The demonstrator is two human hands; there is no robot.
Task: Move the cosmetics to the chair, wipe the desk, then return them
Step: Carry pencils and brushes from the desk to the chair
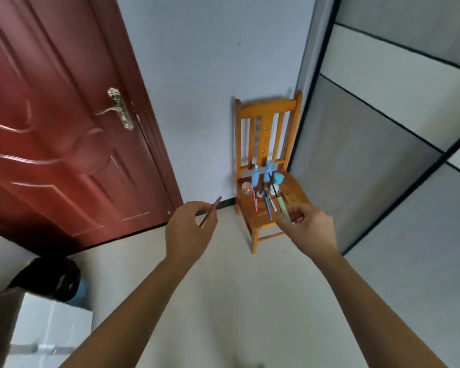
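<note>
A small orange wooden chair (268, 107) stands in the corner, ahead of me. Its seat holds two blue bottles (255, 176), a pink jar (247, 187), a teal sponge (278, 178), a white pot and several pencils (267, 208). My left hand (189, 229) pinches a thin brown pencil (210, 211), held out in the air to the left of the chair. My right hand (310, 227) grips a pale green tube (284, 210) right over the seat's front edge. The desk is out of view.
A red-brown door (64, 128) with a brass handle is at the left. A grey and white panelled wardrobe (396, 128) runs along the right. A white box (51, 328) and a dark bag (48, 277) sit at the lower left. Pale floor lies between me and the chair.
</note>
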